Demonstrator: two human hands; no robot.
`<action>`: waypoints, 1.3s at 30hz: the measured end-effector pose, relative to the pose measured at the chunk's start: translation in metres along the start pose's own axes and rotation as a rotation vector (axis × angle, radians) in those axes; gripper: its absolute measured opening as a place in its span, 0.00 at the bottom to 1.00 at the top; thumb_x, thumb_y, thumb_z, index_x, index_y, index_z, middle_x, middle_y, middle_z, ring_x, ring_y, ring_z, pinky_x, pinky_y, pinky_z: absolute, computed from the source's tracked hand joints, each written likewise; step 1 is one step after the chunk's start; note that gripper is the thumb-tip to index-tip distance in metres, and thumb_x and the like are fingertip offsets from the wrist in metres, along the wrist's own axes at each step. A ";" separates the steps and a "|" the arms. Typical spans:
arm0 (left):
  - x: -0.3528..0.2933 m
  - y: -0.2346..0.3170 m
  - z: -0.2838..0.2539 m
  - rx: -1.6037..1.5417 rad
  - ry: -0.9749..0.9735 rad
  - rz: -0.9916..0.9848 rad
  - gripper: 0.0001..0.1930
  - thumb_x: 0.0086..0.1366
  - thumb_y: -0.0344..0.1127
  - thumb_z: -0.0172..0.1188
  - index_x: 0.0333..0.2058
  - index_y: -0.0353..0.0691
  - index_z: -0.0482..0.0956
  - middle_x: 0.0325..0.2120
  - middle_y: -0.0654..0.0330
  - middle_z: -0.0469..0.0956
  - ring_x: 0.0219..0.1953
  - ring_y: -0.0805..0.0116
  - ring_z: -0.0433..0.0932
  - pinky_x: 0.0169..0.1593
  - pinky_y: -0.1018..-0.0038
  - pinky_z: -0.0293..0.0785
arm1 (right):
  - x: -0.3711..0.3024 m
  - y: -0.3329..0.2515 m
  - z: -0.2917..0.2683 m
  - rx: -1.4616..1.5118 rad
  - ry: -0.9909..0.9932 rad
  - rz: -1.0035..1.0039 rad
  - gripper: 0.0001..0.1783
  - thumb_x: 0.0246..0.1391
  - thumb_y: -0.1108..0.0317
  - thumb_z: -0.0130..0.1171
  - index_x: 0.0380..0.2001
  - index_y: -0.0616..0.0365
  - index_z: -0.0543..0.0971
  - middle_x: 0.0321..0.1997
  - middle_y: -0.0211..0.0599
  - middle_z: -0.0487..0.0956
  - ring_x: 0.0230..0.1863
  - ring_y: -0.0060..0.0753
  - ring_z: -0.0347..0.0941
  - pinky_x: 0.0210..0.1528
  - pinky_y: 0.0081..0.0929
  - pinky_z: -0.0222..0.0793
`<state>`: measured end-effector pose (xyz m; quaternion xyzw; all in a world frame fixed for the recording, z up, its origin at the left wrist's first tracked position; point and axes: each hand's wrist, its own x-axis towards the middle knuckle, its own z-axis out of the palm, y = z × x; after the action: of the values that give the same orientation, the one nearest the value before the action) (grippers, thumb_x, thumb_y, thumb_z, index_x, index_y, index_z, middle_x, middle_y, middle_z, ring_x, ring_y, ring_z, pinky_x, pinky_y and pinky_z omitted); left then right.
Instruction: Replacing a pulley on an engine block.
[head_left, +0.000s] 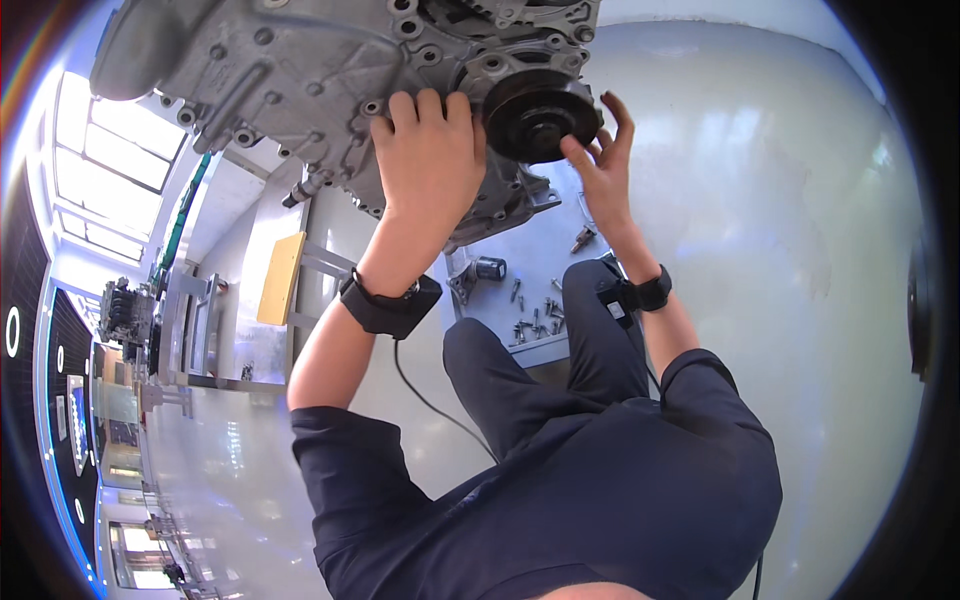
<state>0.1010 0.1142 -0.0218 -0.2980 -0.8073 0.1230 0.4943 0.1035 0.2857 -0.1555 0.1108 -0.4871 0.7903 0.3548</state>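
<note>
A grey metal engine (320, 85) fills the top of the head view, with bolt holes along its cast cover. On its right side sits a round black pulley (540, 105) with a raised hub. My left hand (430, 160) lies on the cover just left of the pulley, fingers stretched out over the metal and holding nothing. At the pulley's right rim, my right hand (605, 170) spans the edge, thumb against the front face and index finger arched by the rim. Its other fingers are partly hidden. Both wrists wear black straps with small boxes.
Below the engine, a grey tray (545, 350) between my knees holds several loose bolts (535, 325). A metal bracket with a black cylindrical part (490, 268) lies there too. To the left stand a workbench with a yellow board (281, 278) and another engine (125, 312).
</note>
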 end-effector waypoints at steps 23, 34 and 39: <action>0.012 -0.004 0.002 0.302 -0.213 0.443 0.06 0.49 0.33 0.61 0.28 0.44 0.75 0.26 0.63 0.71 0.34 0.65 0.71 0.35 0.68 0.64 | 0.007 0.005 0.008 0.087 0.109 0.200 0.39 0.53 0.55 0.71 0.53 0.74 0.62 0.38 0.48 0.80 0.32 0.28 0.79 0.31 0.21 0.75; 0.009 -0.020 0.011 0.183 -0.163 0.457 0.06 0.52 0.34 0.59 0.29 0.44 0.73 0.27 0.62 0.70 0.34 0.64 0.70 0.35 0.67 0.66 | 0.009 -0.008 0.018 0.036 0.215 0.158 0.39 0.50 0.56 0.73 0.51 0.76 0.65 0.33 0.45 0.82 0.31 0.26 0.80 0.28 0.20 0.76; 0.008 -0.013 0.012 0.276 -0.164 0.415 0.05 0.53 0.34 0.58 0.27 0.44 0.71 0.26 0.62 0.70 0.33 0.64 0.71 0.34 0.67 0.66 | 0.008 -0.004 0.021 0.045 0.287 0.135 0.44 0.48 0.55 0.74 0.55 0.77 0.64 0.32 0.44 0.82 0.30 0.25 0.79 0.29 0.18 0.74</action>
<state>0.0832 0.1104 -0.0151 -0.3760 -0.7420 0.3544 0.4272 0.0966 0.2727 -0.1380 -0.0285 -0.4200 0.8307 0.3642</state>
